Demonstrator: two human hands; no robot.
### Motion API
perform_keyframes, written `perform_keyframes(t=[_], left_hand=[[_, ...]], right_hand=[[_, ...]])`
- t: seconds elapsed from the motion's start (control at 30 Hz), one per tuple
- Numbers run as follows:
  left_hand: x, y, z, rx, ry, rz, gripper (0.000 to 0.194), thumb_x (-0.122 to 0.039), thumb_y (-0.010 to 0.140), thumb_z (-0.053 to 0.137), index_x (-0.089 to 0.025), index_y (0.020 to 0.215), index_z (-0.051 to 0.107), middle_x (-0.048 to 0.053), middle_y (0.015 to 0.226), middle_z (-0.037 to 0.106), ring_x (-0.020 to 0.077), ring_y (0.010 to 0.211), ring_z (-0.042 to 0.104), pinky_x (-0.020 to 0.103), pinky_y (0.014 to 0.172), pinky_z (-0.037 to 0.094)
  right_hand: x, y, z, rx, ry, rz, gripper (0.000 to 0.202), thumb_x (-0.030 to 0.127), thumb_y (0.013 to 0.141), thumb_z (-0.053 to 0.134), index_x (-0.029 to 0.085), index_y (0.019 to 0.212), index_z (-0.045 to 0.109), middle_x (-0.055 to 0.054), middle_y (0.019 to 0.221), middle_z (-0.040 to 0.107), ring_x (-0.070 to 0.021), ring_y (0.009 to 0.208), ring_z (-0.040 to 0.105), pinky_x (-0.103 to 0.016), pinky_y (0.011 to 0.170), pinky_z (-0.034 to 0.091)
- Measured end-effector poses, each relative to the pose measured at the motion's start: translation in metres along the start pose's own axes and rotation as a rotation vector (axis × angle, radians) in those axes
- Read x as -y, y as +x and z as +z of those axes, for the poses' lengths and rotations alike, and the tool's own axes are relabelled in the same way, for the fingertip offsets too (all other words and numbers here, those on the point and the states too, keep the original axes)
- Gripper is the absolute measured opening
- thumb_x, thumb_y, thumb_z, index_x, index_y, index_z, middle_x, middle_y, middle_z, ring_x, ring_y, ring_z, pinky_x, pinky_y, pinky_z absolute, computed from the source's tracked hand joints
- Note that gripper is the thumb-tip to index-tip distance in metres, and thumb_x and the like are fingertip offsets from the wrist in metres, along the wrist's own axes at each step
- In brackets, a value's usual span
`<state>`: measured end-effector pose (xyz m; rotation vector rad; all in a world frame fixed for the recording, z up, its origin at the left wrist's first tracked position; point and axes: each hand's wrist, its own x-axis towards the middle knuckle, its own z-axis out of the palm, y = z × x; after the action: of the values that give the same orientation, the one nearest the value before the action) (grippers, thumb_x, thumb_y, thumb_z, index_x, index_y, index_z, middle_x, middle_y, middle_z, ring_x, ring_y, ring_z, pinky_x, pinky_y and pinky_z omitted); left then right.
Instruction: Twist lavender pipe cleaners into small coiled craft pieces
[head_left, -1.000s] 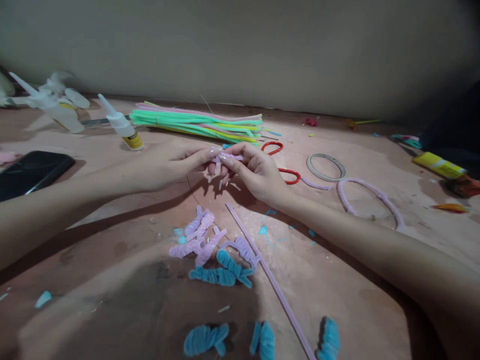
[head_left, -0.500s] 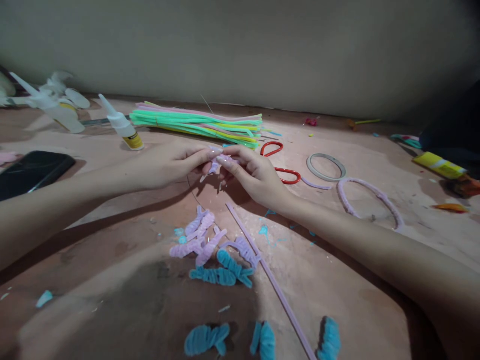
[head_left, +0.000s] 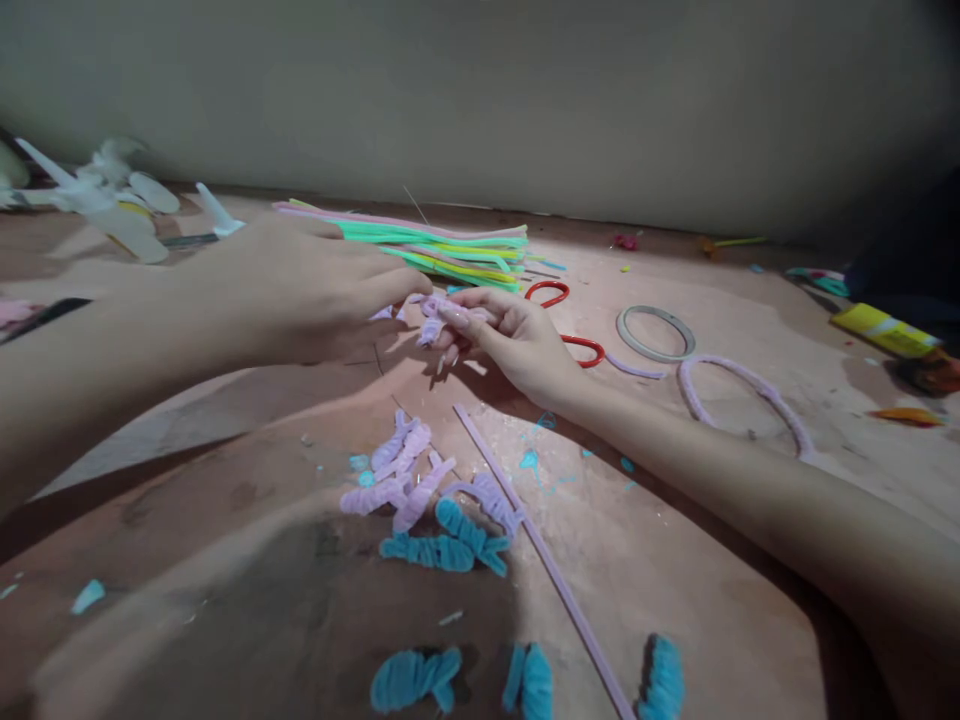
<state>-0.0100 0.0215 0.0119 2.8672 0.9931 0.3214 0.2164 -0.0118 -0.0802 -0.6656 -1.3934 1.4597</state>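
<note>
Just in front of the pipe cleaner bundle, my right hand (head_left: 517, 345) pinches a small coiled lilac pipe cleaner piece (head_left: 430, 330) between thumb and fingers. My left hand (head_left: 322, 285) is beside it on the left, back of the hand up and smeared by motion. One of its fingers reaches to the lilac piece, and a bit of lilac shows under it; its grip is hidden. Nearer me lie several lilac coiled pieces (head_left: 405, 490) and blue coiled pieces (head_left: 431, 550). A straight lilac pipe cleaner (head_left: 559, 585) runs alongside them toward me.
Behind my hands lies a bundle of green, yellow and pink pipe cleaners (head_left: 450, 250). Red-handled scissors (head_left: 581, 350), a grey ring (head_left: 656, 333) and a lilac-wrapped hoop (head_left: 750, 380) are on the right. Glue bottles (head_left: 124, 225) stand at left, near a partly covered phone (head_left: 45, 315).
My left hand has lifted and drawn left from the lilac piece, now covering part of a glue bottle and the bundle. My right hand stays nearly still, holding the piece.
</note>
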Motion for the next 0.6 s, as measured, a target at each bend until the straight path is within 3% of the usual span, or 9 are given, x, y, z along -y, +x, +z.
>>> perform_keyframes(t=[0.1,0.2,0.37,0.6], left_hand=[[-0.009,0.001,-0.002,0.009,0.160,0.062,0.042,-0.036,0.100,0.033,-0.024,0.103,0.073,0.005,0.087,0.067,0.0242,0.097,0.061,0.043,0.102,0.045],[-0.015,0.001,-0.001,-0.023,0.182,0.055,0.044,-0.038,0.101,0.031,-0.027,0.102,0.074,0.004,0.078,0.062,0.0244,0.095,0.059,0.042,0.099,0.047],[-0.014,0.001,0.005,0.030,0.308,0.051,0.048,-0.036,0.102,0.026,-0.024,0.083,0.069,0.004,0.068,0.051,0.0222,0.081,0.057,0.043,0.091,0.052],[-0.007,0.004,0.013,0.016,0.266,0.139,0.047,-0.041,0.103,0.031,-0.024,0.078,0.067,0.003,0.069,0.050,0.0173,0.070,0.056,0.035,0.078,0.051]], right_hand=[[-0.001,0.001,-0.001,0.018,0.037,0.014,0.038,0.045,0.091,0.079,0.017,0.109,0.059,0.002,0.081,0.074,-0.0117,0.069,0.073,-0.026,0.069,0.064],[-0.002,0.000,-0.001,0.052,0.055,0.026,0.034,0.041,0.094,0.076,0.016,0.110,0.060,0.001,0.080,0.074,-0.0124,0.068,0.074,-0.026,0.068,0.063],[-0.001,-0.002,-0.002,0.117,0.007,0.049,0.030,0.040,0.097,0.073,0.014,0.110,0.066,-0.002,0.084,0.076,-0.0138,0.072,0.076,-0.029,0.075,0.064],[-0.003,-0.003,-0.002,0.073,0.008,0.021,0.036,0.045,0.091,0.079,0.014,0.104,0.066,0.000,0.078,0.075,-0.0122,0.066,0.074,-0.026,0.069,0.062]])
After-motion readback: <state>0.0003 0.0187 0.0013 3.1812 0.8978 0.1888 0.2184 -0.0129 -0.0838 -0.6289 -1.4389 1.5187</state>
